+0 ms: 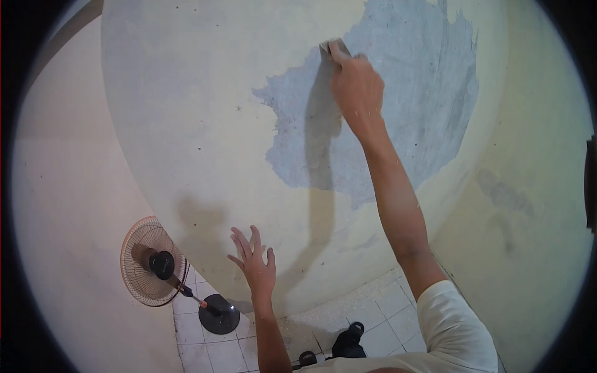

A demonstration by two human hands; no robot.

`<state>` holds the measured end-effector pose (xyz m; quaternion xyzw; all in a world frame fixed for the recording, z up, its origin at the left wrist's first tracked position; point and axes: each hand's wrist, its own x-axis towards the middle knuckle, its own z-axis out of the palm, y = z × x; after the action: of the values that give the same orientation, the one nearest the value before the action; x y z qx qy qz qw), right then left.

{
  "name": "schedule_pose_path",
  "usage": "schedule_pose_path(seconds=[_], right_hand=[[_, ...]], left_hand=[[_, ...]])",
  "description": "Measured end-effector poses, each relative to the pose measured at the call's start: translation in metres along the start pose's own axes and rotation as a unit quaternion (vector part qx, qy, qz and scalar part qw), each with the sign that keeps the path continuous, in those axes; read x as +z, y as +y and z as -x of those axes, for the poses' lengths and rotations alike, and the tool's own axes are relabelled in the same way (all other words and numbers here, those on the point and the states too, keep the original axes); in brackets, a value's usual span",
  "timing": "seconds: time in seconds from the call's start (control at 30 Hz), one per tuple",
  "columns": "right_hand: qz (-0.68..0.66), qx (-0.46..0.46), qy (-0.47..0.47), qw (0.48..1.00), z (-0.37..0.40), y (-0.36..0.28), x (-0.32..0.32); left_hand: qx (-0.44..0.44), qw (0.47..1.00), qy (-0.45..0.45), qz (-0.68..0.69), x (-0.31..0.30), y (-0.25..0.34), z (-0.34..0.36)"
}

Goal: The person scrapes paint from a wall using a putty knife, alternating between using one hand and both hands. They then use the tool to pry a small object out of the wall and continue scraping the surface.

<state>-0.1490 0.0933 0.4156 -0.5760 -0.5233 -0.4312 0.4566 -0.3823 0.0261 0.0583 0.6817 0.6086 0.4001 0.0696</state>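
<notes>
High on the wall, my right hand (359, 93) is closed round a flat scraper (344, 47), its index finger stretched along the tool. The scraper's edge meets the wall at the upper left border of a bare grey patch (398, 118), where pale yellow paint ends in a ragged line. Most of the scraper is hidden behind the fingers. Low on the left, my left hand (256, 264) is held up with its fingers spread and nothing in them. It is nearest to the painted lower part of the wall (249, 161).
A standing fan (154, 262) with a round black base (219, 314) is at the lower left. White floor tiles (208, 355) carry pale debris along the wall's foot. My dark footwear (348, 342) shows at the bottom. Another wall (528, 248) rises on the right.
</notes>
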Motion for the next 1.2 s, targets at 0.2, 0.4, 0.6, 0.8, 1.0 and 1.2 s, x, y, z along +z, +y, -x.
schedule_pose_path(seconds=[0.2,0.4,0.6,0.8,1.0,1.2], right_hand=[[-0.013,0.025,-0.044,0.999,0.026,0.000,0.003],[-0.011,-0.005,0.012,1.000,-0.024,0.001,-0.002],[-0.025,0.029,-0.023,0.999,0.008,-0.001,0.002],[-0.080,-0.020,0.007,0.997,0.023,0.030,0.011],[-0.116,0.015,-0.065,0.991,0.295,0.122,0.044],[0.091,0.405,-0.656,0.631,0.814,0.249,-0.255]], left_hand=[[-0.002,1.000,-0.004,0.007,0.005,0.001,0.003],[-0.001,1.000,0.005,0.027,0.014,0.005,0.001],[-0.002,1.000,-0.011,0.024,0.004,-0.003,0.001],[0.014,1.000,0.001,-0.013,0.012,-0.006,0.010],[0.059,0.936,-0.161,0.309,0.007,-0.105,0.045],[0.095,0.977,-0.161,0.098,0.031,-0.324,0.285]])
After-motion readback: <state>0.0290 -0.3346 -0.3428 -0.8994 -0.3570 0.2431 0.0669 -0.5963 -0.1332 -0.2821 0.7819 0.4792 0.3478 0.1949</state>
